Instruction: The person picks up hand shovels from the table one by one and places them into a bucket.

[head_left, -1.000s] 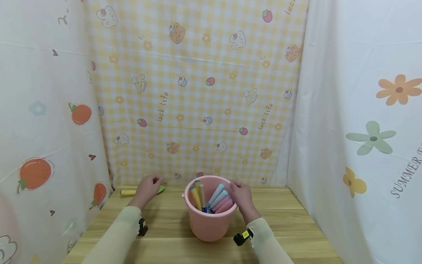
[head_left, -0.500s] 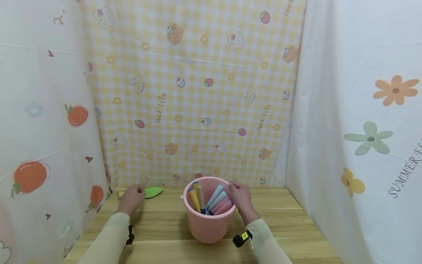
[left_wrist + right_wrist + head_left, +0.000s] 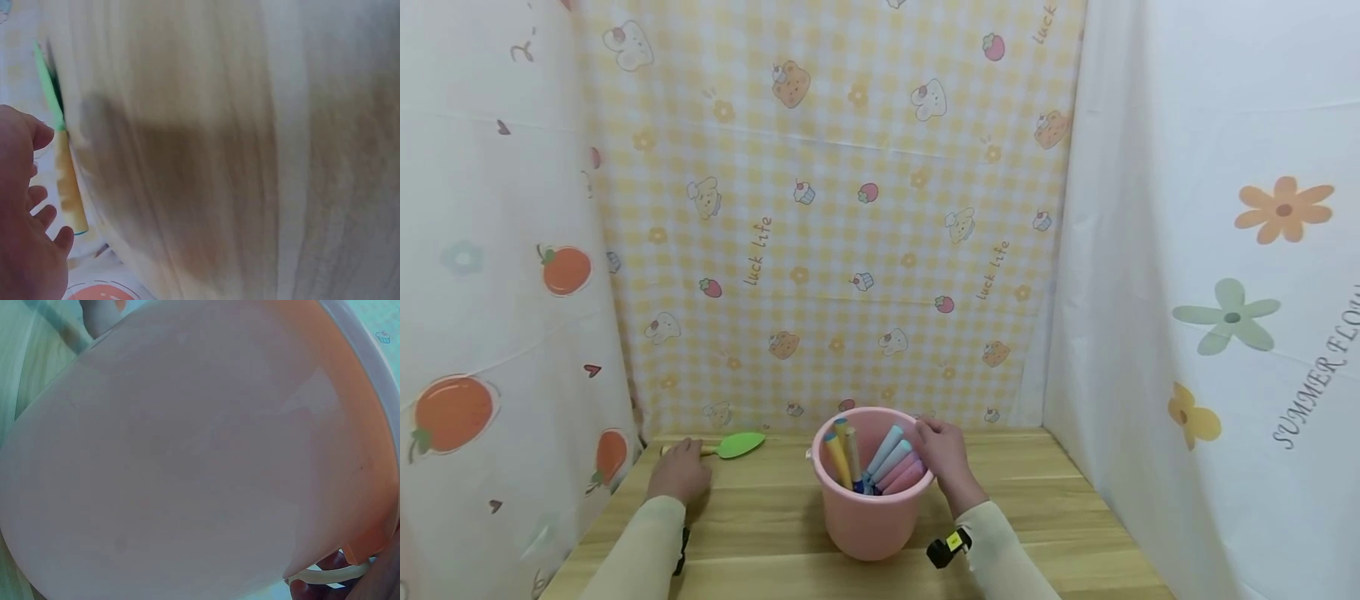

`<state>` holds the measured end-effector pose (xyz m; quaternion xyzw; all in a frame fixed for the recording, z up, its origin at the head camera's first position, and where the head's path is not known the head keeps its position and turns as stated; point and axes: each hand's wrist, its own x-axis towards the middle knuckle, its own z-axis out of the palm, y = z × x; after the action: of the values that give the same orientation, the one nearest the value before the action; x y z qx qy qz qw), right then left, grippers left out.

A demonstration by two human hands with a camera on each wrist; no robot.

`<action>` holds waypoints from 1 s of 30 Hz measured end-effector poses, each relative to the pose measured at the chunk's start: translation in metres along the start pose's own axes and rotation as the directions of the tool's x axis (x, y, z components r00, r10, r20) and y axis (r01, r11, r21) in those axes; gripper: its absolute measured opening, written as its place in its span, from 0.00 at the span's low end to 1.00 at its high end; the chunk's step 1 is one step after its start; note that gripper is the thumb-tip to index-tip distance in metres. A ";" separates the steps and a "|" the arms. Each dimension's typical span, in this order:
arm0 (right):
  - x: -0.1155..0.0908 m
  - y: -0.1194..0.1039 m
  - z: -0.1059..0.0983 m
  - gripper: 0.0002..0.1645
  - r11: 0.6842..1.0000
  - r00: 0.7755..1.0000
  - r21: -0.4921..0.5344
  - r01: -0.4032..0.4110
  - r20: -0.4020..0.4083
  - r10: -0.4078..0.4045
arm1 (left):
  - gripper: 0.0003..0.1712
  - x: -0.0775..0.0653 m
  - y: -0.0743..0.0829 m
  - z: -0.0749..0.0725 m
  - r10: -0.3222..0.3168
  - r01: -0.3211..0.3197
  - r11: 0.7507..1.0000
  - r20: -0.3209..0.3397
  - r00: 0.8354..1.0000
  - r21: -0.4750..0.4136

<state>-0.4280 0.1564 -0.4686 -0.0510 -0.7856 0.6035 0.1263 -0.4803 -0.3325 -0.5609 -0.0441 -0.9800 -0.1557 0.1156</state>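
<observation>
A toy trowel with a green leaf-shaped blade and a yellow handle lies on the table at the back left. My left hand hovers beside that handle and covers part of it in the head view. Its fingers are loosely bent and spread, with a gap to the handle in the left wrist view. In the middle stands a pink bucket, upright. My right hand grips its rim on the right side; the right wrist view shows mostly bucket wall, with fingers near the pale bail handle.
Several tools stand inside the bucket, with yellow handles, light blue handles and pink handles leaning against its wall. A checked cloth hangs behind the wooden table, with white printed cloths on both sides.
My left hand has moved left and nearer to me along the trowel, uncovering the green blade. The right hand keeps its hold on the bucket rim. The head view has shifted slightly.
</observation>
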 end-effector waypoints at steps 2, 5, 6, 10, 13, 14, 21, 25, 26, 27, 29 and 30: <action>0.000 0.000 0.000 0.24 1.000 1.000 0.000 0.005 0.003 -0.005 | 0.36 -0.002 -0.001 0.001 -0.024 0.024 1.000 0.018 1.000 -0.006; 0.000 0.000 0.000 0.24 1.000 1.000 0.005 0.011 0.011 -0.011 | 0.40 -0.004 -0.002 0.003 -0.060 0.061 0.998 0.056 0.997 -0.005; 0.000 0.001 0.000 0.24 1.000 1.000 0.008 0.013 0.012 -0.013 | 0.41 -0.005 -0.003 0.004 -0.070 0.071 0.997 0.067 0.995 -0.005; 0.001 0.001 0.002 0.23 1.000 1.000 0.013 0.026 0.013 -0.027 | 0.44 -0.005 -0.006 0.008 -0.087 0.085 0.996 0.094 0.992 0.024; 0.002 0.002 0.003 0.23 1.000 1.000 0.009 0.025 0.012 -0.025 | 0.45 -0.004 -0.011 0.012 -0.088 0.084 0.996 0.098 0.991 0.044; 0.002 0.002 0.004 0.23 1.000 1.000 0.007 0.029 0.010 -0.029 | 0.45 -0.003 -0.012 0.013 -0.086 0.081 0.996 0.098 0.991 0.048; 0.003 0.003 0.002 0.23 1.000 1.000 0.002 0.030 -0.002 -0.030 | 0.42 0.003 -0.013 0.012 -0.078 0.074 0.996 0.095 0.992 0.046; 0.002 0.002 0.001 0.24 1.000 1.000 0.005 0.016 0.008 -0.016 | 0.37 0.000 0.001 0.000 -0.104 0.100 0.994 0.092 0.990 0.048; 0.002 0.002 0.001 0.24 1.000 1.000 0.009 0.010 0.008 -0.010 | 0.36 -0.002 0.006 -0.005 -0.110 0.106 0.993 0.096 0.989 0.053; 0.002 0.002 0.000 0.24 1.000 1.000 0.011 0.011 0.008 -0.011 | 0.34 -0.004 0.010 -0.008 -0.116 0.111 0.992 0.093 0.989 0.052; 0.002 0.003 0.000 0.23 1.000 1.000 0.016 0.015 0.006 -0.015 | 0.30 -0.010 0.020 -0.017 -0.125 0.119 0.991 0.101 0.987 0.057; 0.002 0.002 0.000 0.23 1.000 1.000 0.018 0.015 0.004 -0.015 | 0.29 -0.014 0.025 -0.022 -0.126 0.120 0.991 0.104 0.987 0.057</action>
<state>-0.4304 0.1575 -0.4707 -0.0427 -0.7807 0.6099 0.1295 -0.4595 -0.3161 -0.5367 0.0111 -0.9893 -0.1349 0.0542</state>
